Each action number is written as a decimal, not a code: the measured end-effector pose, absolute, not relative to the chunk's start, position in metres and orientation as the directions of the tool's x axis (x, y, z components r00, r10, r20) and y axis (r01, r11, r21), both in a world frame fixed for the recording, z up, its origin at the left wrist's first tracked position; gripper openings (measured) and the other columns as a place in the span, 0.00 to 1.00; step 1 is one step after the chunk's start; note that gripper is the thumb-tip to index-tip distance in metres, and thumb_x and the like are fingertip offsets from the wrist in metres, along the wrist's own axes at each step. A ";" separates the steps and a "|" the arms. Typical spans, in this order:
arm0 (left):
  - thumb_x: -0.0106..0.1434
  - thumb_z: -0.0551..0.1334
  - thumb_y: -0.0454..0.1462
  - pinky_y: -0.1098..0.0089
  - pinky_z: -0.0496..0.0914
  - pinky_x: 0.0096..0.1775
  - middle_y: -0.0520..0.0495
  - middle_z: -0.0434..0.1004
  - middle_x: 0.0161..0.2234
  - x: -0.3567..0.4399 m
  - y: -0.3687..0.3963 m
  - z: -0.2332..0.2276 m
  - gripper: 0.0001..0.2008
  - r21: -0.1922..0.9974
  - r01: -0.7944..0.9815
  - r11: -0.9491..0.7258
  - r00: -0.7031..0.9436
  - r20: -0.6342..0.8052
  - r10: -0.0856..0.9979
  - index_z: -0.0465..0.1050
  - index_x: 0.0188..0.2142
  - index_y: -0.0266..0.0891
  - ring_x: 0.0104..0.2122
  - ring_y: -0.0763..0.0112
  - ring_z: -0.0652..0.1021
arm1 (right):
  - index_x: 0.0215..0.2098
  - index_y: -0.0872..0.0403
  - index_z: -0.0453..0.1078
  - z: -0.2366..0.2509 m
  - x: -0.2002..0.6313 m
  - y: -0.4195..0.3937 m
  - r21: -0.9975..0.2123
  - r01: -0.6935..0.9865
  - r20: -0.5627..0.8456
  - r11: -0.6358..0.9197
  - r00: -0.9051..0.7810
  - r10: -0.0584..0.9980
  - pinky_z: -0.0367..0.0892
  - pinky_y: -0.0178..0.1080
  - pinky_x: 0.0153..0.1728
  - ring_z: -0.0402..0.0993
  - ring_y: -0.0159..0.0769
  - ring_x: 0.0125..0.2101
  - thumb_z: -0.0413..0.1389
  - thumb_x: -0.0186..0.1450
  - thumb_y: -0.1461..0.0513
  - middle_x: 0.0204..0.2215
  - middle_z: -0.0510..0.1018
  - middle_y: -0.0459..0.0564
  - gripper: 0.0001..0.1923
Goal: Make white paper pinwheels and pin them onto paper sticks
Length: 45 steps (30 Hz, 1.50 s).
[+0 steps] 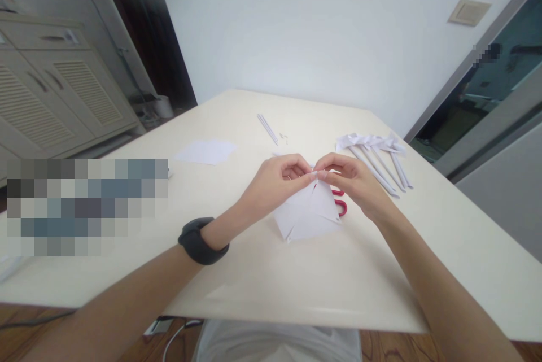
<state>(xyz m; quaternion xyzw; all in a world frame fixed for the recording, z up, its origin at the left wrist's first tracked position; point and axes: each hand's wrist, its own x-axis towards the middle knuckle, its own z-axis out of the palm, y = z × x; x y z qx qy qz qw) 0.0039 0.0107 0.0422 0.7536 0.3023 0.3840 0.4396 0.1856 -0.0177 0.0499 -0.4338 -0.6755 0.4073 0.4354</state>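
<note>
Head view, my left hand: my left hand point(277, 181) sits at the table's centre, fingers curled, thumb and forefinger pinching the top edge of the folded white paper point(309, 212); a black wristband point(201, 240) wraps my wrist at 7 o'clock from the hand
Head view, my right hand: my right hand point(351, 178) meets the left fingertip to fingertip, pinching the same top point of the paper from the 3 o'clock side
Folded paper: it is held just above the cream table point(262, 277), fanning down toward 6 o'clock from my fingertips, with creases running out from the pinched point
Red handles: red scissor handles point(341, 204) show at the paper's 3 o'clock edge, under my right hand; the blades are hidden
Rolled paper sticks: a bunch of white paper sticks with folded tops point(376, 153) lies at 2 o'clock from my hands, well apart
Thin strips: two narrow white strips point(267, 127) lie at 12 o'clock, near the far edge
Flat sheet: a white sheet point(205, 152) lies at 10 o'clock from my left hand
Cabinet: a louvred cabinet point(55, 102) stands beyond the table at 9 o'clock
</note>
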 end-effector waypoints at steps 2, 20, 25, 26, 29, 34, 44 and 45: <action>0.57 0.60 0.42 0.71 0.69 0.32 0.47 0.76 0.31 0.004 0.011 0.042 0.09 0.896 0.114 -0.428 0.511 0.317 0.799 0.69 0.31 0.37 0.32 0.68 0.77 | 0.32 0.54 0.69 0.050 0.186 -0.018 -0.925 0.239 0.237 0.295 -0.246 0.940 0.62 0.33 0.27 0.67 0.30 0.29 0.57 0.59 0.56 0.31 0.71 0.46 0.09; 0.58 0.59 0.44 0.71 0.69 0.32 0.47 0.77 0.31 0.003 0.011 0.042 0.11 0.862 0.192 -0.469 0.508 0.322 0.799 0.70 0.31 0.38 0.32 0.68 0.76 | 0.30 0.55 0.68 0.050 0.182 -0.019 -0.868 0.311 0.339 0.387 -0.198 0.920 0.62 0.33 0.30 0.66 0.30 0.31 0.54 0.61 0.59 0.30 0.71 0.47 0.07; 0.59 0.58 0.44 0.71 0.69 0.31 0.47 0.77 0.30 0.003 0.011 0.042 0.12 0.831 0.243 -0.501 0.514 0.328 0.793 0.71 0.31 0.38 0.31 0.68 0.76 | 0.28 0.55 0.67 0.044 0.182 -0.016 -0.884 0.320 0.299 0.341 -0.174 0.938 0.62 0.34 0.27 0.66 0.31 0.28 0.54 0.60 0.58 0.28 0.71 0.47 0.07; 0.59 0.58 0.44 0.71 0.69 0.31 0.47 0.77 0.30 0.003 0.011 0.042 0.11 0.824 0.253 -0.508 0.516 0.329 0.791 0.71 0.31 0.38 0.31 0.68 0.76 | 0.28 0.55 0.67 0.043 0.182 -0.016 -0.883 0.318 0.305 0.345 -0.171 0.937 0.62 0.34 0.27 0.66 0.31 0.28 0.54 0.60 0.59 0.28 0.71 0.47 0.07; 0.59 0.57 0.42 0.71 0.69 0.32 0.48 0.77 0.30 0.003 0.012 0.043 0.10 0.810 0.268 -0.522 0.525 0.332 0.784 0.71 0.31 0.38 0.31 0.69 0.76 | 0.27 0.55 0.66 0.040 0.182 -0.014 -0.879 0.314 0.319 0.359 -0.172 0.932 0.62 0.34 0.28 0.66 0.31 0.28 0.54 0.60 0.59 0.26 0.70 0.46 0.07; 0.59 0.57 0.43 0.71 0.69 0.32 0.48 0.77 0.30 0.003 0.013 0.042 0.11 0.803 0.278 -0.527 0.530 0.329 0.782 0.71 0.31 0.37 0.31 0.69 0.76 | 0.27 0.54 0.65 0.038 0.181 -0.014 -0.872 0.317 0.332 0.373 -0.177 0.927 0.63 0.33 0.28 0.67 0.31 0.29 0.54 0.60 0.60 0.27 0.70 0.46 0.06; 0.60 0.56 0.43 0.71 0.69 0.33 0.48 0.75 0.31 0.002 0.010 0.044 0.11 0.798 0.265 -0.541 0.495 0.369 0.786 0.69 0.31 0.38 0.31 0.70 0.75 | 0.31 0.55 0.68 0.045 0.181 -0.015 -0.896 0.266 0.308 0.355 -0.204 0.929 0.64 0.34 0.30 0.67 0.31 0.29 0.54 0.60 0.58 0.29 0.71 0.47 0.07; 0.60 0.56 0.42 0.71 0.69 0.33 0.48 0.75 0.30 0.002 0.010 0.044 0.10 0.784 0.283 -0.553 0.491 0.377 0.786 0.69 0.31 0.38 0.31 0.70 0.75 | 0.31 0.54 0.68 0.044 0.181 -0.015 -0.896 0.272 0.305 0.352 -0.200 0.931 0.64 0.34 0.30 0.68 0.31 0.30 0.54 0.60 0.58 0.30 0.71 0.47 0.07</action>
